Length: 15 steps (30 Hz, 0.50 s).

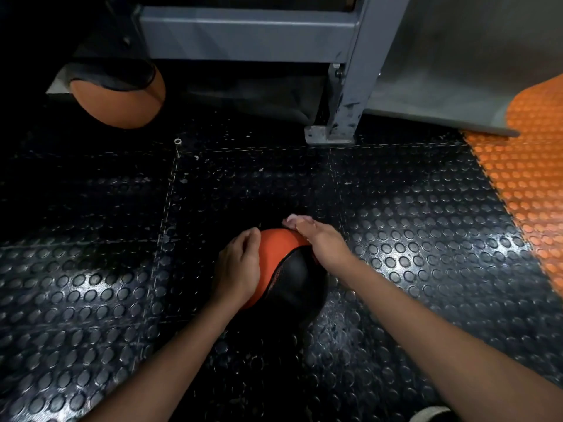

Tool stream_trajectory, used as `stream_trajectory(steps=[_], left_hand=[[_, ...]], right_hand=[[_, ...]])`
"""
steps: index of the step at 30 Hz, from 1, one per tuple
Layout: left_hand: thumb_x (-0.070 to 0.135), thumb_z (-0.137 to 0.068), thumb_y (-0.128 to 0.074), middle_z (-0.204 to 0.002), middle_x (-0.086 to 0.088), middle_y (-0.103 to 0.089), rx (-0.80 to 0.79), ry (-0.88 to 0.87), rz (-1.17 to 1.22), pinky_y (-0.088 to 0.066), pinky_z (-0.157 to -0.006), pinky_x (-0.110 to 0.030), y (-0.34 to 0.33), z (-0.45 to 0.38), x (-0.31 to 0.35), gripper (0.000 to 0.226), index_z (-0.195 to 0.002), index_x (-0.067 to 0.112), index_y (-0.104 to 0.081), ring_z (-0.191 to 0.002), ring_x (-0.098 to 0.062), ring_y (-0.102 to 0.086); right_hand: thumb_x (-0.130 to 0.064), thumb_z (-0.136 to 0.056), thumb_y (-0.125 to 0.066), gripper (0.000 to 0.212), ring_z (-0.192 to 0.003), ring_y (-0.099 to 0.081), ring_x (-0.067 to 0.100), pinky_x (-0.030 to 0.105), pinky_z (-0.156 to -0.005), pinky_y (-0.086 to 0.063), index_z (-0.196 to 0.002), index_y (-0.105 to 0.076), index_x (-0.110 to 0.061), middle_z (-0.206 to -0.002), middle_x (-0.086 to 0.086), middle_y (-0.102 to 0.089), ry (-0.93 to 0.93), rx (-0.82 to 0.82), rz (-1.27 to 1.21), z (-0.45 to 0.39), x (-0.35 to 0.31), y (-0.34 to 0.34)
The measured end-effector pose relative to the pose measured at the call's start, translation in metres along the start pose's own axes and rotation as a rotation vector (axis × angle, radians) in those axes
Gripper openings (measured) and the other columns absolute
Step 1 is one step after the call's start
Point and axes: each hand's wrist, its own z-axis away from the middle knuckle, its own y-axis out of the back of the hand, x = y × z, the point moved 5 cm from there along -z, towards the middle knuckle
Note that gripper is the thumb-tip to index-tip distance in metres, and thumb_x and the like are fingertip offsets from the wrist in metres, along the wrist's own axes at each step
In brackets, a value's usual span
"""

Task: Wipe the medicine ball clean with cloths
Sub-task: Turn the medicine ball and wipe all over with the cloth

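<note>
No brand or writing can be read on the orange-and-black medicine ball (286, 269), which sits low in the centre of the frame on the black studded floor (411, 239). The left hand (239, 268) cups its left side, fingers curled against it. The right hand (324, 243) presses a pale cloth (297, 221) onto the ball's top; the cloth is mostly hidden. A second orange ball (118, 95), upper left, is partly lost in shadow under a grey metal frame (350, 86).
</note>
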Motion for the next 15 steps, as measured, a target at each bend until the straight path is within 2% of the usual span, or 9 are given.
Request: stream_trajectory(steps=[2,4,6,7,9,11,13,15], left_hand=[[0.048,-0.108,-0.037,-0.14,-0.001,-0.065,-0.013,-0.006,0.045,-0.038,-0.105,-0.029,0.001,0.001,-0.005,0.051,-0.138,0.019,-0.065,-0.131,-0.021,-0.057],[0.054,-0.098,-0.034,-0.139,0.002,-0.066,-0.036,-0.043,0.08,-0.038,-0.102,-0.025,0.002,0.001,-0.003,0.062,-0.137,0.019,-0.067,-0.128,-0.016,-0.058],[0.054,-0.093,-0.034,-0.135,0.005,-0.067,-0.077,-0.08,0.087,-0.037,-0.098,-0.02,0.0,0.0,0.001,0.063,-0.134,0.019,-0.068,-0.122,-0.009,-0.058],[0.053,-0.093,-0.035,-0.134,0.005,-0.067,-0.098,-0.101,0.071,-0.037,-0.097,-0.018,-0.002,-0.001,0.004,0.063,-0.134,0.019,-0.069,-0.121,-0.007,-0.057],[0.053,-0.093,-0.036,-0.136,0.004,-0.068,-0.125,-0.141,0.021,-0.039,-0.103,-0.021,-0.004,-0.004,0.008,0.063,-0.134,0.019,-0.069,-0.124,-0.009,-0.058],[0.052,-0.094,-0.036,-0.137,0.0,-0.068,-0.138,-0.167,-0.022,-0.04,-0.109,-0.026,-0.007,-0.007,0.01,0.063,-0.133,0.016,-0.07,-0.129,-0.014,-0.059],[0.051,-0.094,-0.035,-0.136,-0.002,-0.068,-0.141,-0.167,-0.036,-0.04,-0.11,-0.027,-0.006,-0.008,0.009,0.063,-0.132,0.015,-0.07,-0.129,-0.017,-0.059],[0.052,-0.094,-0.035,-0.135,0.001,-0.068,-0.147,-0.155,-0.015,-0.039,-0.105,-0.024,-0.003,-0.007,0.008,0.062,-0.132,0.017,-0.07,-0.126,-0.013,-0.059]], right_hand=[[-0.051,-0.099,-0.057,0.028,-0.119,-0.063,0.003,0.02,-0.104,-0.041,-0.103,-0.08,-0.035,-0.116,-0.019,-0.075,-0.037,-0.002,-0.005,-0.003,0.014,0.003],[-0.049,-0.105,-0.05,0.032,-0.12,-0.062,0.01,0.024,-0.104,-0.042,-0.113,-0.075,-0.031,-0.123,-0.01,-0.072,-0.13,-0.02,-0.013,0.001,0.033,0.007],[-0.051,-0.108,-0.043,0.04,-0.13,-0.057,0.019,0.037,-0.118,-0.039,-0.129,-0.069,-0.028,-0.137,0.0,-0.066,-0.219,-0.042,0.003,0.005,0.052,0.011],[-0.051,-0.108,-0.043,0.041,-0.132,-0.055,0.021,0.04,-0.12,-0.038,-0.129,-0.07,-0.028,-0.138,0.001,-0.065,-0.256,-0.039,-0.005,0.008,0.056,0.014],[-0.046,-0.107,-0.048,0.033,-0.124,-0.058,0.018,0.032,-0.109,-0.045,-0.114,-0.075,-0.028,-0.13,-0.002,-0.068,-0.242,0.014,-0.032,0.01,0.049,0.02],[-0.041,-0.106,-0.051,0.03,-0.113,-0.064,0.007,0.018,-0.095,-0.045,-0.103,-0.079,-0.029,-0.116,-0.012,-0.075,-0.105,0.09,-0.041,0.012,0.028,0.021],[-0.037,-0.105,-0.053,0.029,-0.111,-0.066,-0.004,0.013,-0.097,-0.043,-0.102,-0.081,-0.03,-0.112,-0.021,-0.077,0.012,0.058,-0.032,0.015,0.009,0.012],[-0.039,-0.106,-0.054,0.026,-0.113,-0.063,-0.008,0.008,-0.095,-0.04,-0.104,-0.079,-0.035,-0.115,-0.022,-0.075,0.063,-0.012,0.037,0.015,0.003,0.001]])
